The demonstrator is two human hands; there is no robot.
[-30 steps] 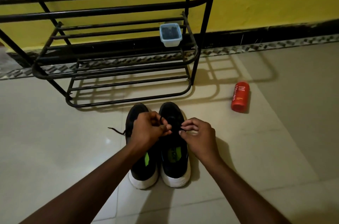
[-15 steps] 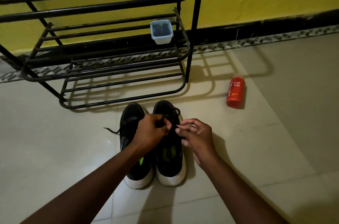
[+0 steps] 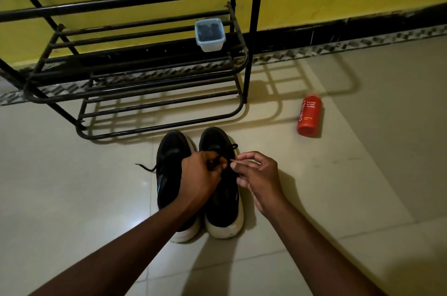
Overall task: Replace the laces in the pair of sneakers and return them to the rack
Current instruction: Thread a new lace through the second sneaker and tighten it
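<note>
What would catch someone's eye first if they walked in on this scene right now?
First come the left hand and right hand, which pinch a black lace over the right one of two black sneakers set side by side on the pale floor. Next is the red bottle on the floor to the right. Behind is the black rack against the yellow wall, with a small tub on a shelf.
</note>
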